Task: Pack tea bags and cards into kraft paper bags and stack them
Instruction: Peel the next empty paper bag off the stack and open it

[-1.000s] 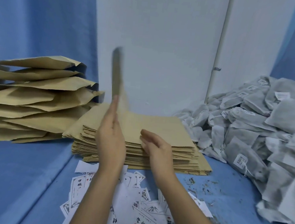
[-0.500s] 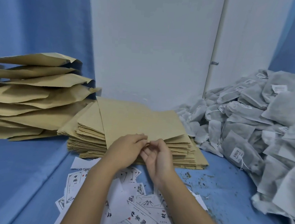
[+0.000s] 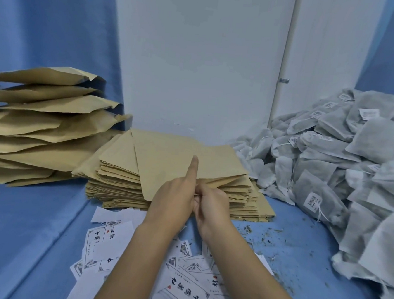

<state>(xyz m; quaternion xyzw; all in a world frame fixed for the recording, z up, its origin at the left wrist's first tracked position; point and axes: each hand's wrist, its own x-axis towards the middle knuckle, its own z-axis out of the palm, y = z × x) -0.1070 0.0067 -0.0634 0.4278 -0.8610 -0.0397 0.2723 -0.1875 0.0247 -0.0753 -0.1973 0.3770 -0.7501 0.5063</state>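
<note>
A flat kraft paper bag [image 3: 166, 161] lies askew on top of the stack of empty kraft bags [image 3: 239, 195] in the middle. My left hand [image 3: 176, 195] holds the bag's near edge, its index finger stretched out over the paper. Right beside it, my right hand [image 3: 213, 202] pinches the same edge. White printed cards [image 3: 108, 239] lie scattered on the blue cloth under my forearms. A heap of grey tea bags [image 3: 331, 164] with tags fills the right side. Filled kraft bags [image 3: 40, 123] are piled at the left.
A white wall panel [image 3: 198, 55] stands behind the stack, with blue cloth [image 3: 20, 229] covering the table and hanging at both sides. Loose tea crumbs [image 3: 269, 240] lie on the cloth to the right of the stack.
A second ago my left hand held a bag upright above the stack. The bag has come down flat onto the stack, and both hands have closed together on its near edge.
</note>
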